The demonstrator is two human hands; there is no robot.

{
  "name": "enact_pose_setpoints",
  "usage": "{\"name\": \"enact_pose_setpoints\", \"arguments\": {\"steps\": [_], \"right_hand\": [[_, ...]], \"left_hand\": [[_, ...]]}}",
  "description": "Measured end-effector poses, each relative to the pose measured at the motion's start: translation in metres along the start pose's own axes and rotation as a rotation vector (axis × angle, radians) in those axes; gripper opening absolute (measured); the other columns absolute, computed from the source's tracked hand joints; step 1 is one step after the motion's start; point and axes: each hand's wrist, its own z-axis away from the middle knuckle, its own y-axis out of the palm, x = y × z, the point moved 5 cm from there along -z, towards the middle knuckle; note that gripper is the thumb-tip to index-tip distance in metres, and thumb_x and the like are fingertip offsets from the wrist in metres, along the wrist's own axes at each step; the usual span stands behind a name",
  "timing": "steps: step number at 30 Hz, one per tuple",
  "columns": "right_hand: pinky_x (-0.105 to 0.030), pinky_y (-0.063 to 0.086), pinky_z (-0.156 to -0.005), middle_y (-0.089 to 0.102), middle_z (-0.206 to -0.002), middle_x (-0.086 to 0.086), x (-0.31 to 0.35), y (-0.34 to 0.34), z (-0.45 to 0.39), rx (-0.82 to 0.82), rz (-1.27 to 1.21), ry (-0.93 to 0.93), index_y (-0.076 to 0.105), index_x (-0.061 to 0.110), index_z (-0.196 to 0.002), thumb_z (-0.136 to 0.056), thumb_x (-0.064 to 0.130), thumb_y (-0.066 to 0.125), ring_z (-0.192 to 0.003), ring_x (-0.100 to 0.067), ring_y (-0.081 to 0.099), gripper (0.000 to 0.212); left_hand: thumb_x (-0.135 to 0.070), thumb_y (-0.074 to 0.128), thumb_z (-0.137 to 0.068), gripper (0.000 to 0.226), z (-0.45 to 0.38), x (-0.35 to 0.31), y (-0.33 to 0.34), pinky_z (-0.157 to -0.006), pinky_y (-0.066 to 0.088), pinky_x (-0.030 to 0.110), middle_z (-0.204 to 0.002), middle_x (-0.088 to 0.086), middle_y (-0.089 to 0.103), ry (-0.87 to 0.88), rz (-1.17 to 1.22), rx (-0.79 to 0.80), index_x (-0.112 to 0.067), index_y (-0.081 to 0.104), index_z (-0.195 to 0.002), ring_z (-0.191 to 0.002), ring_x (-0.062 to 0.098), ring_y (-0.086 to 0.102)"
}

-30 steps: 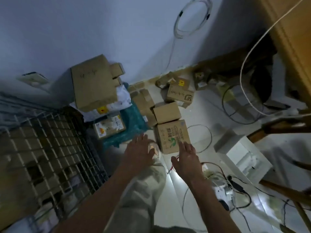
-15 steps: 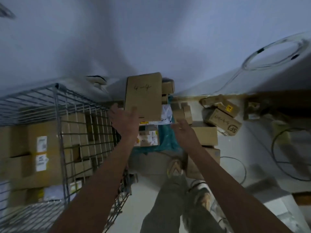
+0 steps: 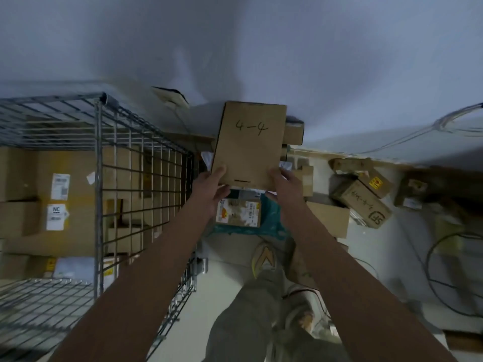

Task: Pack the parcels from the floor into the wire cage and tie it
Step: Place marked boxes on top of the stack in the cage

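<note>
A tall brown cardboard box (image 3: pixel 249 142) marked "4-4" tops the parcel pile by the wall. My left hand (image 3: pixel 210 186) holds its lower left corner, thumb on the face. My right hand (image 3: pixel 283 185) grips its lower right corner. The wire cage (image 3: pixel 100 163) stands at the left with several cardboard boxes (image 3: pixel 31 205) inside. Beneath the box lie a small labelled parcel (image 3: pixel 239 212) and a teal bag (image 3: pixel 271 223).
More boxes lie to the right, one marked SF (image 3: pixel 362 202) and a plain one (image 3: pixel 328 220). Cables (image 3: pixel 431 259) loop over the floor at the right. My legs and shoe (image 3: pixel 264 259) are below the pile. A white wall rises behind.
The view swung left and up from the floor boxes to the pile beside the cage. Both hands reached forward from low on the floor and took hold of the "4-4" box.
</note>
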Motion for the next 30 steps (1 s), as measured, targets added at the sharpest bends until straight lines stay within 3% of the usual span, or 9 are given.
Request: {"name": "enact_pose_setpoints", "arguments": {"steps": [8,12,15,18,20,22,25,28,30], "right_hand": [[-0.037,0.061,-0.088,0.064,-0.114,0.027,-0.020,-0.030,0.095,0.003,0.051,-0.224,0.045,0.029,-0.150,-0.103,0.030,0.057,-0.102,-0.002,0.067,0.049],[-0.030,0.063,-0.071,0.065,-0.127,0.002,-0.029,-0.064,0.166,-0.007,0.324,-0.343,0.043,0.022,-0.151,-0.100,0.053,0.050,-0.098,-0.002,0.068,0.061],[-0.031,0.063,-0.066,0.061,-0.127,0.007,-0.029,-0.091,0.243,-0.012,0.430,-0.403,0.038,0.029,-0.153,-0.108,0.035,0.043,-0.095,0.003,0.067,0.046],[-0.044,0.064,-0.069,0.062,-0.125,-0.002,-0.036,-0.110,0.328,-0.036,0.512,-0.429,0.035,0.029,-0.156,-0.108,0.038,0.040,-0.093,-0.007,0.065,0.049],[-0.054,0.061,-0.071,0.063,-0.124,-0.009,-0.054,-0.125,0.380,-0.063,0.569,-0.430,0.030,0.028,-0.158,-0.102,0.056,0.038,-0.091,-0.018,0.067,0.064],[-0.055,0.060,-0.081,0.062,-0.133,-0.014,-0.068,-0.128,0.426,-0.012,0.641,-0.432,0.034,0.022,-0.157,-0.090,0.076,0.036,-0.100,-0.030,0.067,0.085],[-0.046,0.058,-0.087,0.051,-0.149,-0.017,-0.076,-0.108,0.510,0.056,0.642,-0.380,0.034,0.014,-0.158,-0.103,0.043,0.049,-0.098,-0.030,0.064,0.063],[-0.006,0.044,-0.064,0.044,-0.153,-0.020,-0.081,-0.070,0.570,0.108,0.624,-0.400,0.033,0.012,-0.157,-0.106,0.031,0.044,-0.122,-0.037,0.055,0.056],[-0.020,0.057,-0.066,0.046,-0.151,-0.018,-0.093,-0.034,0.584,0.158,0.642,-0.422,0.025,0.019,-0.161,-0.102,0.044,0.038,-0.117,-0.038,0.059,0.065]], "left_hand": [[-0.025,0.057,-0.105,0.042,0.082,0.030,-0.016,-0.078,0.060,0.026,-0.125,-0.007,0.067,0.361,-0.147,0.071,-0.033,0.050,-0.146,-0.098,0.010,0.070],[-0.026,0.054,-0.107,0.037,0.145,0.072,-0.024,-0.086,0.059,0.024,-0.126,-0.004,0.066,0.452,-0.261,0.058,-0.036,0.052,-0.143,-0.100,-0.001,0.066],[-0.032,0.053,-0.107,0.045,0.226,0.089,-0.034,-0.091,0.060,0.038,-0.117,-0.004,0.069,0.519,-0.279,0.101,-0.042,0.044,-0.150,-0.104,0.006,0.067],[-0.033,0.051,-0.107,0.047,0.319,0.100,-0.056,-0.074,0.060,0.029,-0.111,0.010,0.068,0.608,-0.216,0.175,-0.039,0.043,-0.153,-0.109,0.019,0.062],[-0.050,0.053,-0.101,0.042,0.381,0.116,-0.080,-0.075,0.062,0.038,-0.097,-0.011,0.071,0.620,-0.195,0.191,-0.050,0.048,-0.142,-0.087,0.016,0.071],[-0.044,0.053,-0.103,0.041,0.431,0.138,-0.111,-0.063,0.055,0.045,-0.065,-0.020,0.058,0.617,-0.194,0.163,-0.051,0.043,-0.143,-0.062,0.012,0.053],[-0.024,0.048,-0.109,0.052,0.487,0.165,-0.164,-0.055,0.044,0.026,-0.067,-0.011,0.050,0.581,-0.178,0.149,-0.037,0.030,-0.156,-0.058,0.009,0.044],[-0.036,0.050,-0.107,0.047,0.513,0.169,-0.218,-0.062,0.053,0.022,-0.090,-0.006,0.058,0.530,-0.155,0.079,-0.046,0.033,-0.150,-0.072,0.011,0.056],[-0.042,0.052,-0.106,0.046,0.515,0.161,-0.257,-0.069,0.056,0.017,-0.101,-0.014,0.059,0.542,-0.145,0.032,-0.048,0.036,-0.148,-0.078,0.003,0.058]]}}
